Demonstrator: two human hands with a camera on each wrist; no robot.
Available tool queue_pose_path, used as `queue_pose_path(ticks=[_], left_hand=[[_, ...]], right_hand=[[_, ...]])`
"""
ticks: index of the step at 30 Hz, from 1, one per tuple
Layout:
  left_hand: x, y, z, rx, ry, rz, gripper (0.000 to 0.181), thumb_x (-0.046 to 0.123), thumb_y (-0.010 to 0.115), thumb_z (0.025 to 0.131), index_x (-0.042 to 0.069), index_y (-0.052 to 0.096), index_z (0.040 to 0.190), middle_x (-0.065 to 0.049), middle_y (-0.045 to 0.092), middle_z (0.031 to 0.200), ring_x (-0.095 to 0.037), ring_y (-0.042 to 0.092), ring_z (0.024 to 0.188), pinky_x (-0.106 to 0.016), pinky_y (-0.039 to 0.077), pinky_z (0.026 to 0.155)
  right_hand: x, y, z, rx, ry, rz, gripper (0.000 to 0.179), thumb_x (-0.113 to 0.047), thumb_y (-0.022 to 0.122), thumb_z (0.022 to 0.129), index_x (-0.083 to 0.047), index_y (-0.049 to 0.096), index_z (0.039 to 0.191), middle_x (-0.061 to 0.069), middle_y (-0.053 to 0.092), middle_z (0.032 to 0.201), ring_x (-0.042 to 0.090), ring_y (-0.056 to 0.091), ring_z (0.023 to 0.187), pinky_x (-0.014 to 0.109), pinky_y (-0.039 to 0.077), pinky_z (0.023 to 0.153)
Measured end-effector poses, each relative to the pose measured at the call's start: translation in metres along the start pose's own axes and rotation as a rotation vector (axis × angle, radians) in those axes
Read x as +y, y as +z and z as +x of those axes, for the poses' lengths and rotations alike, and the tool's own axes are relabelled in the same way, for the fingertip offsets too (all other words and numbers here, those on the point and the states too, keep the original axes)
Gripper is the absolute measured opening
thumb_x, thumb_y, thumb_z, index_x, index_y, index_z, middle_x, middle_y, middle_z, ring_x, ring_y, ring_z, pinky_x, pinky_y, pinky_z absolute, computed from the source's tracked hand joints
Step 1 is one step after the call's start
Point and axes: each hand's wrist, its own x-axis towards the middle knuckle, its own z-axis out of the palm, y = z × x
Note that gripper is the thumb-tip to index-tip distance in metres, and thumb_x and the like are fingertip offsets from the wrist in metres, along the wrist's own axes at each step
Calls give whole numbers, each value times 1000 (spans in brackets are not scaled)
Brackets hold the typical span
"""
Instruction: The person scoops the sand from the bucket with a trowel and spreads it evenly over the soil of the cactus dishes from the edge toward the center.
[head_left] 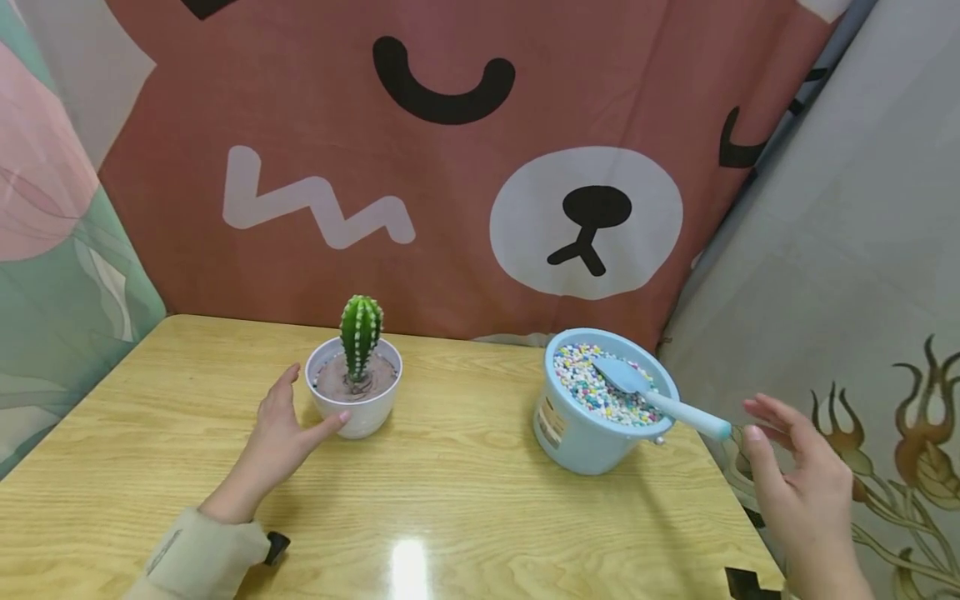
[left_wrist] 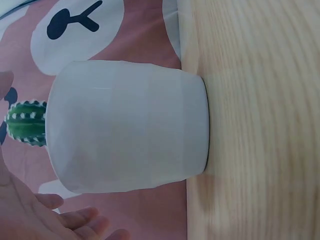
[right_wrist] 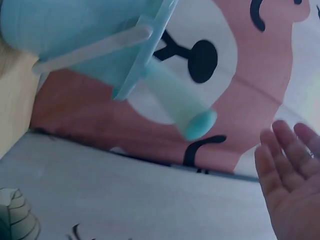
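A small green cactus (head_left: 362, 333) grows in a white pot (head_left: 358, 417) of brownish soil, left of the table's middle. At its left front side is my left hand (head_left: 281, 437), thumb and fingers spread around the pot's near side; the left wrist view shows the fingers (left_wrist: 82, 220) straight beside the pot. To the right stands a light blue bucket (head_left: 588, 446) filled with small multicoloured pellets (head_left: 585, 379). A light blue scoop (head_left: 626, 377) lies on the pellets, its handle (head_left: 693, 417) jutting over the rim. Just right of the handle's end, my right hand (head_left: 806, 492) is held in the air, fingers apart and holding nothing.
Both pot and bucket stand on a wooden table (head_left: 465, 467). Behind it hangs a reddish-brown cloth (head_left: 450, 275) with a cartoon bear face. A pale curtain (head_left: 862, 250) with plant prints borders the right side. The bucket's white carrying handle (right_wrist: 95, 50) hangs down its side.
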Motion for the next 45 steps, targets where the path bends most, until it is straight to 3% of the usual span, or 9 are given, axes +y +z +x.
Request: queue_pose_path(ticks=[3,8,11,15,21,30,38,41,45], left_hand=[[-3,1,3,-27,-18,9,114,42,78,92,-13,4,159,-42,14,160,-61,15,146,-74,21,112],[-9,3,7,-80,-40,25,120,48,78,90,-15,2,158,-43,12,160,-63,14,144,-76,21,110],[-10,4,8,-80,-45,22,120,49,78,90,-14,2,158,-42,12,160,-62,14,145,-77,21,110],[-10,8,7,-59,-31,-13,119,46,80,89,-11,3,160,-40,13,161,-60,14,146,-75,21,112],[-3,14,5,-8,-30,-29,121,44,81,88,-9,-1,160,-39,12,162,-58,14,148,-73,19,114],[4,17,7,42,-47,9,117,46,77,91,-10,2,160,-38,14,162,-55,13,149,-71,18,116],[5,20,9,67,-65,44,113,46,76,92,-11,6,159,-38,17,161,-55,15,148,-77,18,110],[5,21,10,74,-85,45,113,48,76,92,-10,6,160,-37,16,162,-55,14,148,-79,18,108],[5,23,11,84,-104,42,113,50,76,91,-9,7,160,-37,16,161,-54,15,148,-79,19,105]], right_hand=[[8,0,4,6,177,-68,38,-13,60,104,-5,60,142,-21,61,131,-7,54,118,12,32,99],[20,2,4,-63,390,-101,47,-22,56,107,-8,50,151,15,51,150,43,51,131,23,35,100],[27,5,4,-119,428,-67,51,-26,54,108,-6,44,154,19,46,152,38,51,128,11,35,92],[35,11,2,-168,428,-17,56,-27,52,109,-1,38,156,23,45,150,12,50,124,-1,34,84],[38,22,-1,-184,396,-10,51,-25,54,109,2,43,151,22,52,140,-17,39,101,1,35,79],[36,31,-1,-206,435,37,47,-21,54,108,6,47,146,25,55,135,-21,44,85,5,42,67],[38,49,-1,-220,543,196,46,-20,52,109,8,44,145,25,54,134,-13,55,86,9,52,74],[38,57,0,-158,626,335,39,-17,55,108,6,48,139,17,58,125,-10,61,86,11,53,76],[39,64,4,32,788,641,23,-10,63,103,-4,53,122,1,63,104,-1,69,83,15,56,78]])
